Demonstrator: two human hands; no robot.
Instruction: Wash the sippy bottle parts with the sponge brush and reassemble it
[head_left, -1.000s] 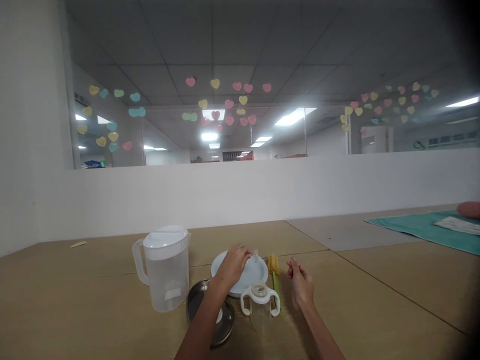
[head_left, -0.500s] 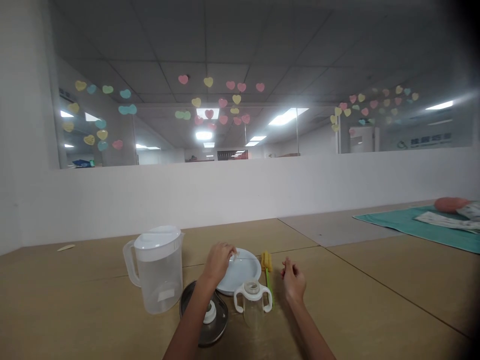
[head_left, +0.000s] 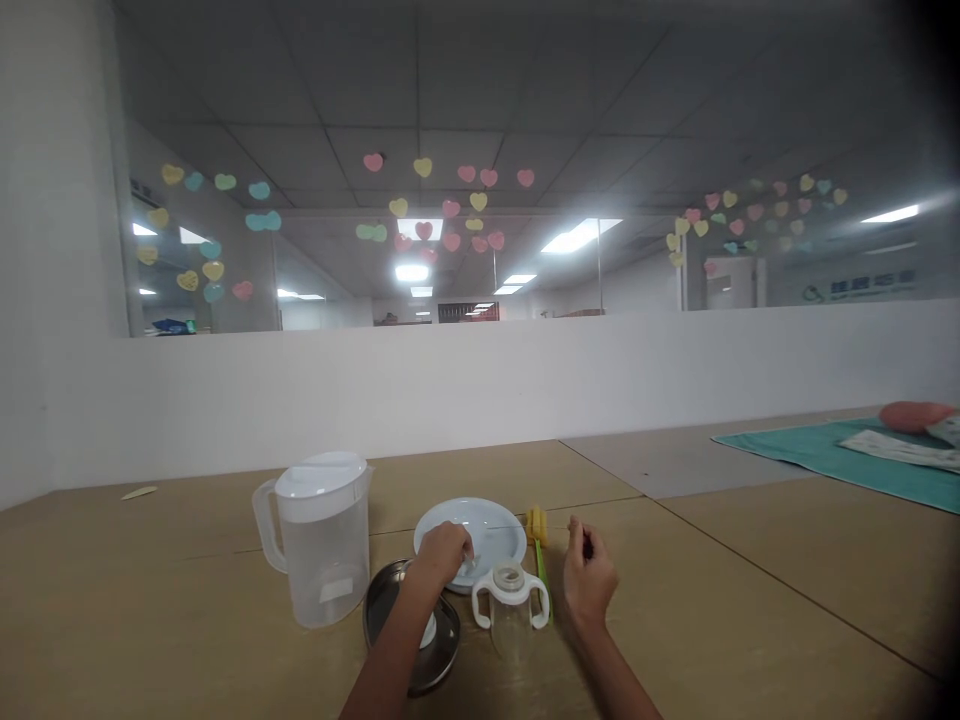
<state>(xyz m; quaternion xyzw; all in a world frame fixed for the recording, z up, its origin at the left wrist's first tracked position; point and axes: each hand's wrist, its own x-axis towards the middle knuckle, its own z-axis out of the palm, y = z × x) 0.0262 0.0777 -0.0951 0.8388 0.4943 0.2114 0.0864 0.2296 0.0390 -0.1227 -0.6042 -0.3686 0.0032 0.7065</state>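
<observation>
Basically: left pinching a small piece over the bowl, right curled beside the bottle

Head view, only one. Left hand (head_left: 444, 550): fingers bent down, tips nearly together, narrow grip on a small clear piece (head_left: 469, 567). Piece is mostly hidden by the fingers, can't make out its shape. It sits over the near part of the white bowl (head_left: 504, 532); can't tell if it touches the bowl.

Right hand (head_left: 591, 582): fingers curled in, thumb up near the index, narrow. Palm hidden, can't tell if anything's inside. Apart from the bottle, to its right.

Clear bottle (head_left: 511, 625) with white handles: upright, open neck up, between the hands, just right of the left fingertips and nearer the camera.

Brush (head_left: 537, 525): yellow head, green handle, lying between bowl and right hand. Metal tray (head_left: 381, 600) under the left forearm, white ring (head_left: 429, 632) in it, partly covered. Lidded pitcher (head_left: 322, 550) stands left of the tray.
</observation>
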